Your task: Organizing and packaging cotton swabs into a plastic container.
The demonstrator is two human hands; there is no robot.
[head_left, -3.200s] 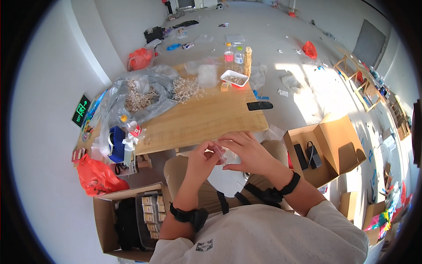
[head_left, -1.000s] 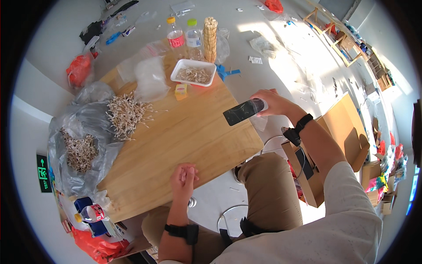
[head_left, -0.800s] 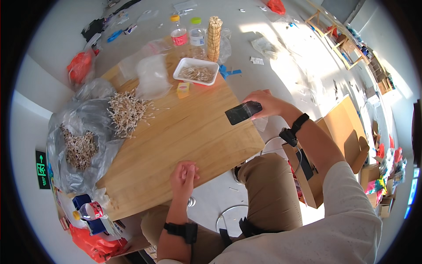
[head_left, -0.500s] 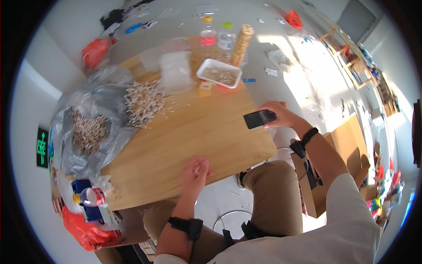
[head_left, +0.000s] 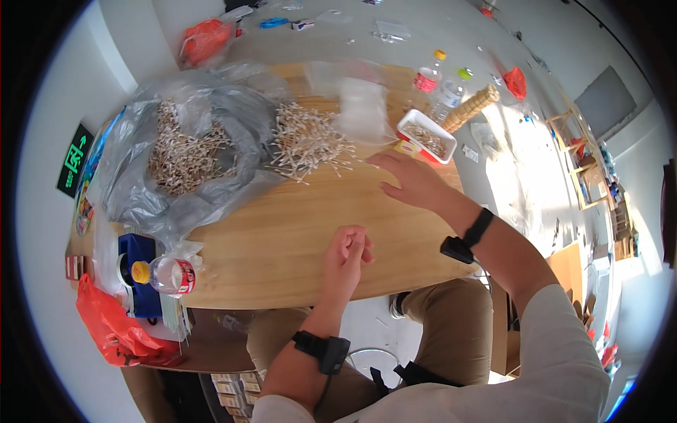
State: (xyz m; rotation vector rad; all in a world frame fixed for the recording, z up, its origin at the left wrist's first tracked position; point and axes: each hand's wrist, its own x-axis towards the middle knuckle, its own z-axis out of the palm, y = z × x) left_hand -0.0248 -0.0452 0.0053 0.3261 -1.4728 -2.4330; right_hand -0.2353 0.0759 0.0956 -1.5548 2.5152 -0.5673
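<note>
My right hand reaches over the wooden table, fingers stretched and thumb apart, holding nothing. Its fingertips point at a loose pile of cotton swabs and come close to a small yellow box beside a white tray with more swabs in it. Above the table's near edge, my left hand is loosely closed, with nothing visible in its curled fingers. A grey plastic bag lies spread out at the left, with a heap of cotton swabs in it.
Clear plastic bags lie at the table's far side. Two bottles and a tan ribbed column stand behind the tray. At the near left are a bottle with a yellow cap, a blue tape dispenser and a red bag.
The view has turned left. My right hand has gone from the table's right edge toward the swab pile, and the dark flat object it held is out of sight. My left hand stays curled.
</note>
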